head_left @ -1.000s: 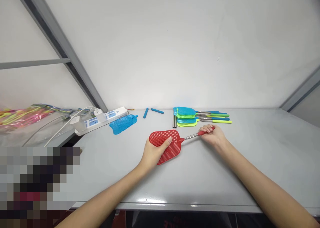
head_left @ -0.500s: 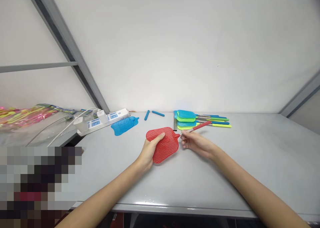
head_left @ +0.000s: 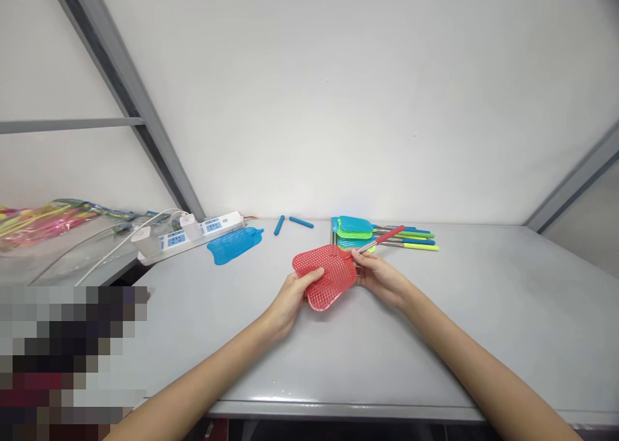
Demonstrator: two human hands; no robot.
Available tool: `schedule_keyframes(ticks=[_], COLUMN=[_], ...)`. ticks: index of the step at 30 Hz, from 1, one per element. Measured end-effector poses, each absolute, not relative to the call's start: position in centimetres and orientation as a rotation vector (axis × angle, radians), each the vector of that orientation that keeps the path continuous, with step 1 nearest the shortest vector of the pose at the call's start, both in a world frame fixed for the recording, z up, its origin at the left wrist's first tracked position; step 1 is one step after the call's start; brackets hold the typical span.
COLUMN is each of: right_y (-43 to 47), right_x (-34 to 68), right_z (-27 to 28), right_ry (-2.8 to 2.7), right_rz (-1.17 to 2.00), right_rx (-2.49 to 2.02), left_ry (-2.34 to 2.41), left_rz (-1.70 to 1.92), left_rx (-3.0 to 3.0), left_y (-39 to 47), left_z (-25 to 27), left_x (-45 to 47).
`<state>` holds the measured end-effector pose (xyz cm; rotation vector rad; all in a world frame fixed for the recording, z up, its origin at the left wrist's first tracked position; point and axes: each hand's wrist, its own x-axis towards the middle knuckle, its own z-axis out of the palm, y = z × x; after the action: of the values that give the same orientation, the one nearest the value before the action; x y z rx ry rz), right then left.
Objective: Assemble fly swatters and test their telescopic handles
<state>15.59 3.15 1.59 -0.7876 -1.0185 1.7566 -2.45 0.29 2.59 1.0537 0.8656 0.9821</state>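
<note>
A red fly swatter (head_left: pixel 333 280) with a perforated head, a metal rod and a red grip is held above the table. My left hand (head_left: pixel 293 299) is closed on the head's left edge, thumb on top and fingers underneath. My right hand (head_left: pixel 380 278) pinches the neck, where the head meets the rod; some of its fingers are hidden behind the head. Just beyond lies a pile of assembled fly swatters (head_left: pixel 355 227) with blue and green heads and blue, green and yellow grips.
Loose blue swatter heads (head_left: pixel 235 244) lie at the left beside a white power strip (head_left: pixel 222 225) with plugged-in adapters and cables. Two blue grips (head_left: pixel 301 222) rest near the wall. Plastic-wrapped colourful items (head_left: pixel 53 222) are at far left. The table's front edge (head_left: pixel 348 410) runs below my forearms.
The red swatter has shifted slightly right and its head has tilted. My right hand has closed in on the neck. The camera view has turned a little.
</note>
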Motion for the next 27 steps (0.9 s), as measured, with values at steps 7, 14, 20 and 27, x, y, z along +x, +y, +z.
schedule_keyframes(ticks=[7, 14, 20, 27], right_y=[4.8, 6.6, 7.1, 8.9], right_x=[18.1, 20.7, 21.5, 20.3], right_z=[1.2, 0.3, 0.4, 1.2], right_ry=[-0.833, -0.603, -0.585, -0.646], right_rz=[1.658, 1.499, 1.405, 1.390], right_rx=[-0.892, -1.016, -1.069, -1.098], left_ry=[0.951, 1.000, 1.041, 0.951], left_rz=[0.986, 0.961, 0.903, 0.625], left_rx=[1.097, 1.143, 1.391, 2.275], left_y=[0.8, 0.6, -0.1, -2.1], left_z=[1.9, 1.4, 0.7, 1.6], left_x=[-2.8, -2.6, -2.1, -1.3])
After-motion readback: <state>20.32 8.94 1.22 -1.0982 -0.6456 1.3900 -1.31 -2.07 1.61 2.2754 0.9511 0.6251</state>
